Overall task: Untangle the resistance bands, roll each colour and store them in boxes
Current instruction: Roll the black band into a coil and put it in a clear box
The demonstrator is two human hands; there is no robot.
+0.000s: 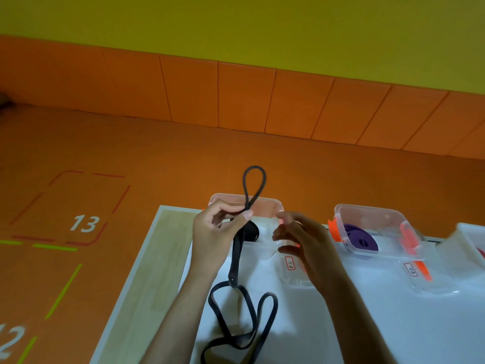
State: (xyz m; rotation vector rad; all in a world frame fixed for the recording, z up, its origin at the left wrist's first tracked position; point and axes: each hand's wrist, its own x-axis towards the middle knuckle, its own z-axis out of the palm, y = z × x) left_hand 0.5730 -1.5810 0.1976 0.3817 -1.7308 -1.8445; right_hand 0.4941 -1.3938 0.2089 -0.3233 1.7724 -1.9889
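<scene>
My left hand [215, 232] pinches a black resistance band [236, 261] between thumb and fingers, and a small loop of it sticks up above the hand. The rest of the band hangs down and lies in loose coils on the white table [341, 324]. My right hand [304, 243] hovers just right of it with relaxed fingers, holding nothing. Behind my hands stands a clear box [267, 206] with a rolled black band [252, 231] inside. To the right, a second clear box [372, 232] with orange clips holds a rolled purple band [359, 236].
A third white container [464, 240] shows at the right edge with something red in it. Clear lids with labels [290, 262] lie in front of the boxes. The table's left strip is light wood [162, 271]. Beyond the table lies an orange floor with painted numbers.
</scene>
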